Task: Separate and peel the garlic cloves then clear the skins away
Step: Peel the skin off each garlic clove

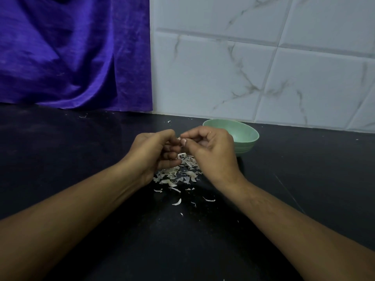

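Both hands meet above the black counter, just over a heap of white garlic skins [178, 173]. My left hand [154, 153] curls its fingers round a garlic clove [179, 138], of which only a pale tip shows. My right hand [209, 149] pinches that tip between thumb and forefinger. Most of the clove is hidden inside the fingers. A pale green bowl [243, 136] stands right behind my right hand; what it holds is hidden from here.
Loose skin flakes [177, 202] lie scattered on the counter toward me. A purple curtain [75, 53] hangs at the back left. A white marbled tile wall [263, 67] rises directly behind the bowl.
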A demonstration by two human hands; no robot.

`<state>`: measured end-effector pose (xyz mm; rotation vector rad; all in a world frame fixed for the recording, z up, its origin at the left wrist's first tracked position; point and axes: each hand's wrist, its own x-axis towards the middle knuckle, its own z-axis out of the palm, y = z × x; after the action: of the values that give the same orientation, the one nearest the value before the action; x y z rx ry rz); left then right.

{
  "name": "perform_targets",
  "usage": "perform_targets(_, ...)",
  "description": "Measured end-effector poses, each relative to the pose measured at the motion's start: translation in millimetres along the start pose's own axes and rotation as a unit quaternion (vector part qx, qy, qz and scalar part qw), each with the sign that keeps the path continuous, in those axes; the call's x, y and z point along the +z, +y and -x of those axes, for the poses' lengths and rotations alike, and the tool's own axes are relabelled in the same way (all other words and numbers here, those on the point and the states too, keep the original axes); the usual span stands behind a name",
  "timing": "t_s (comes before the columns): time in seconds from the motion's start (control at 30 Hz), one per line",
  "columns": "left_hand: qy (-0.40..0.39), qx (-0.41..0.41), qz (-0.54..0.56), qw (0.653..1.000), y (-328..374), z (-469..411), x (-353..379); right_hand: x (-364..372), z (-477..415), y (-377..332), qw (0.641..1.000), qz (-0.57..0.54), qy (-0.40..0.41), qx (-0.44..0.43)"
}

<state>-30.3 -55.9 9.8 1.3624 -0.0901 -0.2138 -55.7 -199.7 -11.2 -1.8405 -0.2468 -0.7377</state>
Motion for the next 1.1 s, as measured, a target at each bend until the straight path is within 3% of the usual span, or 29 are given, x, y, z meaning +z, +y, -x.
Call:
perform_targets(0.1,-0.012,0.069,-0.078,0.994,-0.1,-1.3,-0.4,-8.1,-5.8,-0.9,0.998,-0.043,-0.021,0.034)
perform_targets(0.23,-0.008,0.133,-0.166,0.977,-2.5,-7.1,-4.6,-13.2,-7.4,-1.2,0.998,-0.012,-0.057,0.028)
perform_targets(0.57,-0.026,0.166,-0.232,0.958,-3.8,-11.5,-11.4,-21.4,-9.0,2.8,0.978,0.178,-0.091,-0.068)
perform_targets(0.7,-0.034,0.166,-0.239,0.956,-2.6,-12.6,-13.7,-20.6,-8.6,-1.9,0.996,0.030,-0.084,0.025)
perform_targets(0.83,-0.036,0.191,-0.317,0.928,-3.2,-9.4,-15.5,-22.8,-10.5,-4.0,0.978,-0.147,-0.060,0.132)
perform_targets(1.1,-0.046,0.264,-0.381,0.885,-3.4,-7.3,-16.0,-22.5,-8.5,-6.9,0.969,-0.165,-0.067,0.170)
